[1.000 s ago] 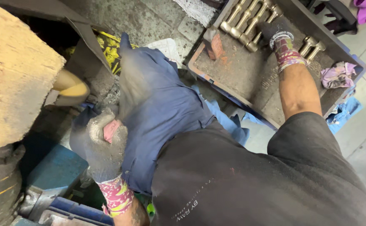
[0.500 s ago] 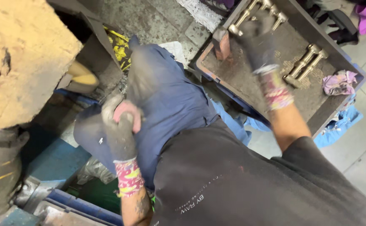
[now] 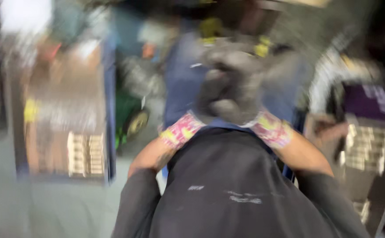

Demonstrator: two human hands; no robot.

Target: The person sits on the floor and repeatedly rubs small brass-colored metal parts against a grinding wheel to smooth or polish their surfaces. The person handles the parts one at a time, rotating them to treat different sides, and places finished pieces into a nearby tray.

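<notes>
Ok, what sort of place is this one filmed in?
Probably a workshop or garage, though the picture is heavily blurred. A blue-edged tray of metal parts sits on the floor, another tray of metal pieces lies alongside, and both hands wear grimy grey work gloves.

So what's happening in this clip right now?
The picture is heavily motion-blurred. A person in a dark shirt and blue trousers has both gloved hands together in front of the body, left hand and right hand close or touching; whether they grip anything cannot be told. Patterned cuffs show at both wrists. A blue-edged tray lies on the left, and another tray with metal pieces lies on the right.
</notes>
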